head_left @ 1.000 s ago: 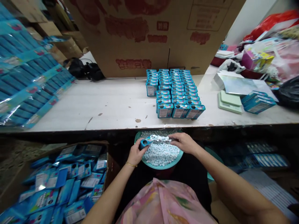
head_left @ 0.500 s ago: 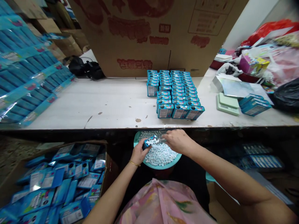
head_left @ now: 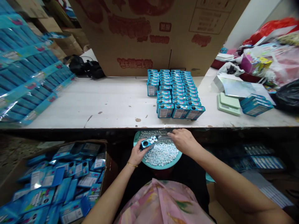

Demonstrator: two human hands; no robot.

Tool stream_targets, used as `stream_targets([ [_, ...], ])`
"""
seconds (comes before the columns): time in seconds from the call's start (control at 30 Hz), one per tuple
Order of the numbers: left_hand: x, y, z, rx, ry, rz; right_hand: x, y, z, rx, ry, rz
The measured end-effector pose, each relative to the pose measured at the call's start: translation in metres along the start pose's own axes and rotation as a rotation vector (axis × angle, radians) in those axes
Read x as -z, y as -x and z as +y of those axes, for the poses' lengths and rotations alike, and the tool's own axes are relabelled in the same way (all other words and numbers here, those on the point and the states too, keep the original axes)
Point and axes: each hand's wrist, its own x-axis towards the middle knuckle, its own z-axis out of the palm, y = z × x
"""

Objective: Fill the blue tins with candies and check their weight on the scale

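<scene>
Over a teal basin [head_left: 173, 162] full of small white pieces [head_left: 161, 153], my left hand [head_left: 137, 152] grips a small blue box [head_left: 145, 143]. White pieces lie at the box's right end, and a dark round spot shows on its face. My right hand [head_left: 183, 140] is closed on a clear scoop [head_left: 163, 137], whose tip points left, close to the box. Rows of similar blue boxes [head_left: 178, 93] stand upright on the white table [head_left: 112, 102] beyond the basin.
An open carton [head_left: 106, 165] at lower left holds many blue boxes. Stacked trays of blue packs [head_left: 30, 71] rise at the left. A large cardboard box [head_left: 154, 37] stands behind the table. A pale green scale [head_left: 228, 104] and more blue boxes [head_left: 257, 105] sit at right.
The blue box in my left hand has turned, so its dark round spot now shows. My right hand has moved slightly right with the scoop, which now holds no visible heap of pieces.
</scene>
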Motion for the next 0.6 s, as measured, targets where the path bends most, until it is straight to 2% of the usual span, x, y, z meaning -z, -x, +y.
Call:
stream_targets([
  [0.2, -0.002, -0.001, -0.007, 0.009, 0.017, 0.083, 0.009, 0.005, -0.019, 0.04, 0.082, 0.132],
  [0.4, -0.012, 0.0, -0.013, 0.013, 0.023, 0.128, 0.01, 0.006, -0.032, 0.076, 0.119, 0.18],
  [0.6, -0.017, -0.001, -0.01, 0.018, 0.045, 0.14, 0.012, 0.005, -0.045, 0.111, 0.137, 0.205],
])
